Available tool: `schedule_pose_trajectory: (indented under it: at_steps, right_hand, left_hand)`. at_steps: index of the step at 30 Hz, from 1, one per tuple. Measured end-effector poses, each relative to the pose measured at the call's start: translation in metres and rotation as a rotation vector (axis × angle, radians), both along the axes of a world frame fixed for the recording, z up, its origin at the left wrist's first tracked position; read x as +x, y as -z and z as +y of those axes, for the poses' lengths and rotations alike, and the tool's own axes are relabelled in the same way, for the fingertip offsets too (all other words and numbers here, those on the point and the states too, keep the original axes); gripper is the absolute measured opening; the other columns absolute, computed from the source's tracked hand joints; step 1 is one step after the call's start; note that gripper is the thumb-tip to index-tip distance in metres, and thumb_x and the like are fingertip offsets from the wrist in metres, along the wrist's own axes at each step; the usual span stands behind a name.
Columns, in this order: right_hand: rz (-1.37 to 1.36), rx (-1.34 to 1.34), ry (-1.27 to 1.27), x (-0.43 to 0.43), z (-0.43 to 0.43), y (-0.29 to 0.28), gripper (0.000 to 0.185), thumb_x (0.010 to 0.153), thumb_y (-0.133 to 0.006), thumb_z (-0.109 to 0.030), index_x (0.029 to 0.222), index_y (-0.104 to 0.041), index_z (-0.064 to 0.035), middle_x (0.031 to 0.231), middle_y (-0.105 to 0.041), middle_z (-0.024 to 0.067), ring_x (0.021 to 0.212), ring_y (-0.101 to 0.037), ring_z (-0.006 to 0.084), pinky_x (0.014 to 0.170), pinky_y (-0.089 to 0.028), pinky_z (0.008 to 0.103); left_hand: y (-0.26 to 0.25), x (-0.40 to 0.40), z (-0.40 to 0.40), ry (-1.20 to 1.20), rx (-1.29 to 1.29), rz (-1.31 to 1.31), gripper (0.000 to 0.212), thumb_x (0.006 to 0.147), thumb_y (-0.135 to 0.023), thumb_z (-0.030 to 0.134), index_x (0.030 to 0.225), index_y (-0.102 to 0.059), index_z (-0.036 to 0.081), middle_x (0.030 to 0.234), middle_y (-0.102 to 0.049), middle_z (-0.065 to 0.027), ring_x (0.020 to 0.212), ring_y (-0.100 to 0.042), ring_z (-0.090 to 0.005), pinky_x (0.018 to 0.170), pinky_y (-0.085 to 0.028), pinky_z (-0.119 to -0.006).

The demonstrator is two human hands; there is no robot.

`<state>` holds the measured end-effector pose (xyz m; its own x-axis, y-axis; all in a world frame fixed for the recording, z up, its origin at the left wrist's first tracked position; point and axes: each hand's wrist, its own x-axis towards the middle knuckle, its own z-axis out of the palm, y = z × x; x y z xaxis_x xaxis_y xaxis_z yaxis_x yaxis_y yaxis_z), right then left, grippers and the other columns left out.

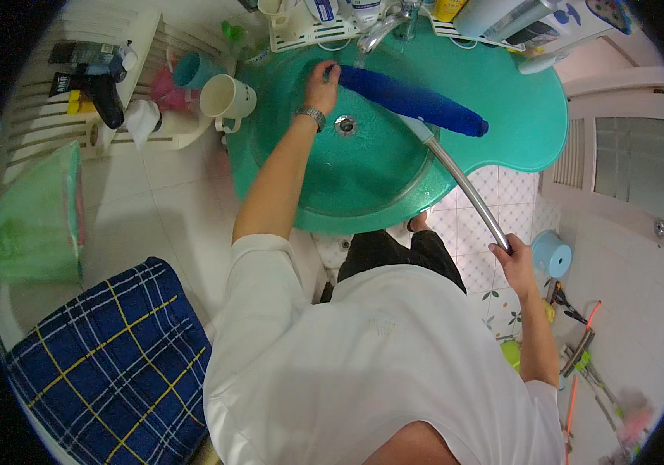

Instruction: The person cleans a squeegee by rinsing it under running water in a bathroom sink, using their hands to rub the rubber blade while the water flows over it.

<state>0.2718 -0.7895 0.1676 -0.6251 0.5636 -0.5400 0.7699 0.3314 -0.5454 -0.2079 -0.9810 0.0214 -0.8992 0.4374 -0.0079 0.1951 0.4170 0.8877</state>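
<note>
A T-shaped window washer with a long blue fabric sleeve (pixel 410 102) slants over the green washbasin (pixel 309 192), its left end close under the chrome faucet (pixel 381 35). My left hand (pixel 321 90), with a metal watch at the wrist, grips the left tip of the sleeve. From the sleeve's middle, a grey joint leads to a metal handle (pixel 468 189) that runs down to the right. Around the handle's lower end my right hand (pixel 515 264) is closed. A little water shows around the drain (pixel 346 125).
A cream mug (pixel 227 97) stands at the basin's left rim. Bottles and tubes line the white rack (pixel 309 38) behind. A hair dryer (pixel 102 96) hangs at the left shelf. A plaid cloth (pixel 117 366) lies lower left; a blue stool (pixel 553 256) and cleaning tools are at right.
</note>
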Motion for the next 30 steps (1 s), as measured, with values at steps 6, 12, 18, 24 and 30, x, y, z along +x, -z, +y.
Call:
schedule_pose_trajectory:
  at_steps: [6,12,18,24,30]
  right_hand:
    - [0.018,-0.067,0.079,0.014,-0.033,-0.005,0.027,0.084,-0.073,-0.018,0.08,-0.055,0.0019,0.061,-0.042,0.0015,0.059,-0.036,0.0111,0.052,-0.034,0.0286]
    - [0.091,-0.074,0.1,0.039,-0.069,0.012,0.029,0.084,-0.072,-0.024,0.08,-0.057,0.0005,0.056,-0.044,0.0055,0.053,-0.038,0.0136,0.05,-0.035,0.0317]
    - [0.004,-0.028,0.126,0.063,-0.087,0.018,0.029,0.082,-0.073,-0.023,0.078,-0.058,0.001,0.055,-0.047,0.0085,0.052,-0.042,0.0158,0.051,-0.038,0.0335]
    - [-0.056,-0.031,0.125,0.062,-0.099,0.003,0.027,0.082,-0.072,-0.024,0.084,-0.062,0.0008,0.059,-0.054,0.0121,0.053,-0.05,0.0196,0.053,-0.041,0.036]
    - [0.011,-0.038,0.089,0.075,-0.103,0.016,0.03,0.081,-0.072,-0.029,0.086,-0.063,-0.0005,0.063,-0.059,0.0186,0.056,-0.056,0.0332,0.055,-0.044,0.0409]
  left_hand:
    - [0.003,0.026,-0.019,0.019,-0.178,-0.138,0.041,0.094,-0.053,0.039,0.113,-0.062,0.003,0.121,-0.059,-0.0216,0.11,-0.056,-0.0379,0.096,-0.044,-0.042]
    - [0.001,0.052,-0.027,0.052,-0.082,0.011,0.04,0.093,-0.054,0.038,0.11,-0.062,0.003,0.105,-0.064,-0.0185,0.096,-0.061,-0.0354,0.085,-0.048,-0.044]
    - [-0.162,0.076,0.026,0.285,-0.052,0.475,0.036,0.092,-0.059,0.035,0.112,-0.062,0.006,0.092,-0.066,-0.0127,0.075,-0.065,-0.0297,0.071,-0.053,-0.038]
    - [-0.228,0.035,0.137,0.324,-0.59,0.716,0.043,0.091,-0.055,0.041,0.113,-0.063,0.005,0.102,-0.069,-0.0146,0.094,-0.066,-0.0334,0.079,-0.054,-0.043]
    - [-0.203,-0.017,0.186,0.508,-0.894,0.716,0.045,0.092,-0.05,0.042,0.109,-0.068,0.005,0.11,-0.067,-0.0188,0.102,-0.064,-0.0363,0.088,-0.051,-0.047]
